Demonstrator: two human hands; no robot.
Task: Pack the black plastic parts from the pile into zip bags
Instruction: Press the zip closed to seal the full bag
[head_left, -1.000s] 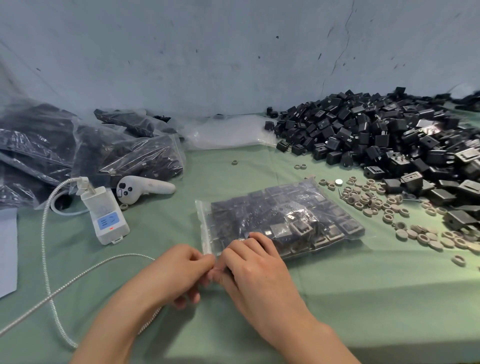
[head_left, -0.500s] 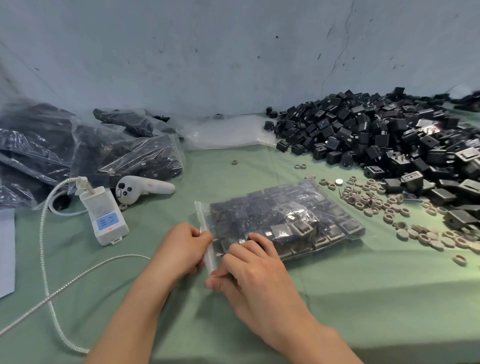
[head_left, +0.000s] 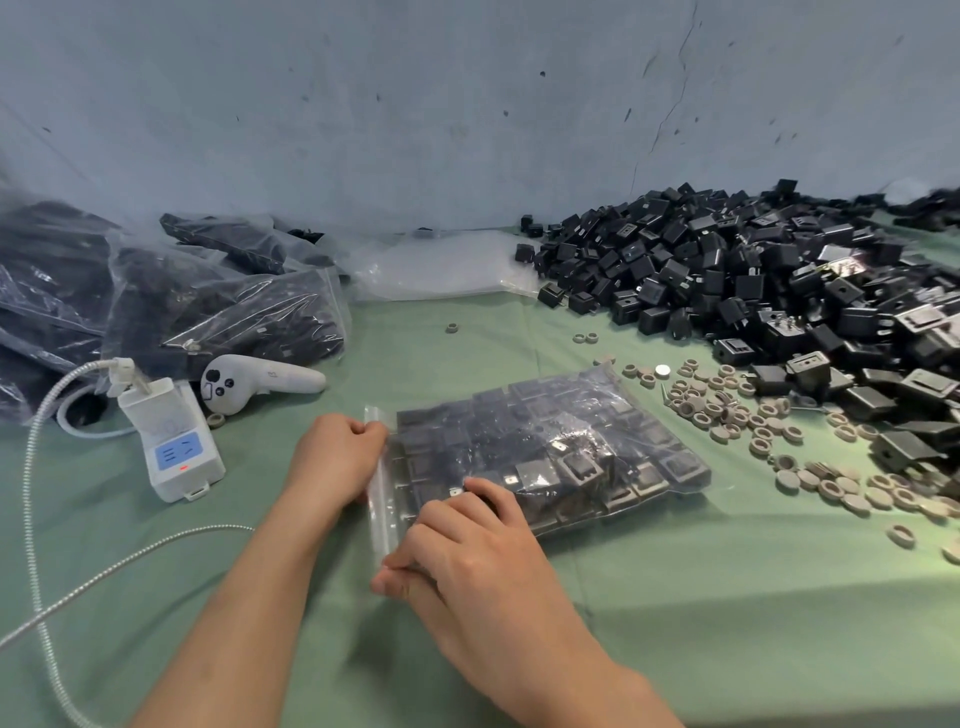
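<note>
**A:** Which step is this?

**B:** Sealing, I'd say. A filled zip bag (head_left: 545, 452) lies flat on the tabletop (head_left: 727, 597), near the pile (head_left: 753, 275) of black parts and to its left.

**A:** And the hands?

**B:** The left hand (head_left: 332, 457) pinches the far end of the seal strip (head_left: 382, 499) with curled fingers. The right hand (head_left: 467, 545) pinches the near end, its fingers lying on the bag.

**A:** Next?

**B:** Probably pressing firmly along the whole strip. I can't tell whether it's closed.

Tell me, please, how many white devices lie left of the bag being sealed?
2: a white socket unit near the left edge, and a white controller just right of it. More may hide under the packed bags behind.
</note>
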